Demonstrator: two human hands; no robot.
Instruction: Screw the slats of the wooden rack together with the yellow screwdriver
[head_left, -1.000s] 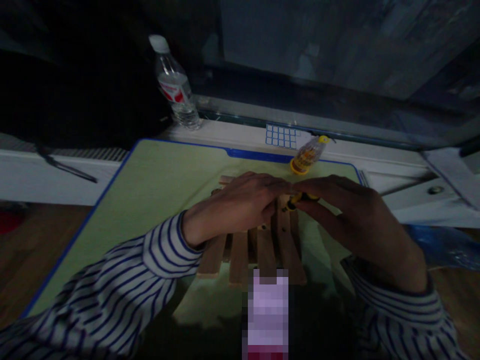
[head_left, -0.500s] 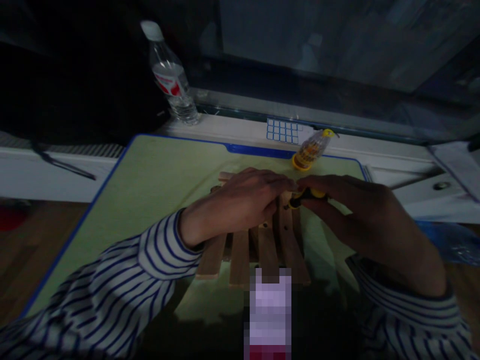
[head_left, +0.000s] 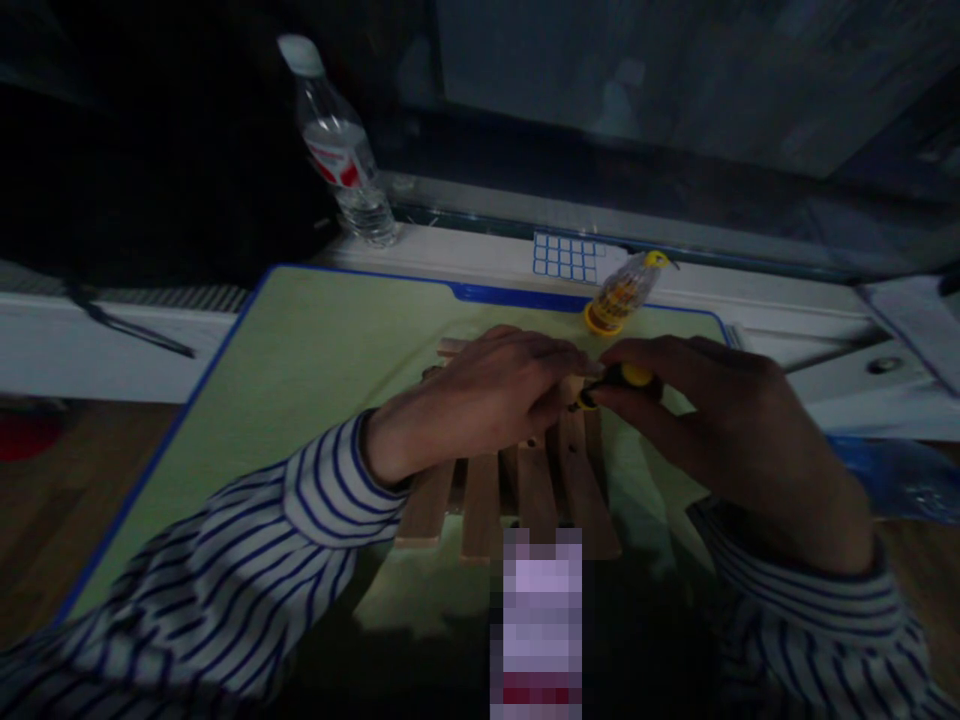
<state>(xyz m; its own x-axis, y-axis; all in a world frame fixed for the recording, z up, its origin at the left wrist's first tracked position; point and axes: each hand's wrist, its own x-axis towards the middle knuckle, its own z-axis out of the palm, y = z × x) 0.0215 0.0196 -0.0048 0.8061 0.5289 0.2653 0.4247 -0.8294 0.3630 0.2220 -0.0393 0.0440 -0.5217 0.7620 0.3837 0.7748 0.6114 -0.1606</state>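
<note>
A wooden slatted frame (head_left: 525,495) lies on a green mat (head_left: 300,360) in dim light. My left hand (head_left: 480,400) rests palm down on the frame's far end, fingers curled over the slats and pressing them. My right hand (head_left: 712,420) grips a small screwdriver with a yellow and black handle (head_left: 622,380), its tip pointing at the slats just beside my left fingertips. Small holes show in the slats below the hands.
A clear plastic case of screwdriver bits with a yellow base (head_left: 622,290) lies at the mat's far edge. A water bottle (head_left: 337,150) stands on the white ledge behind. A blue grid sheet (head_left: 566,258) lies near it. A blurred patch (head_left: 540,620) covers the near edge.
The right hand has shifted slightly and turned the screwdriver, showing more of its yellow handle. The left hand stays on the frame. The view has drifted a little.
</note>
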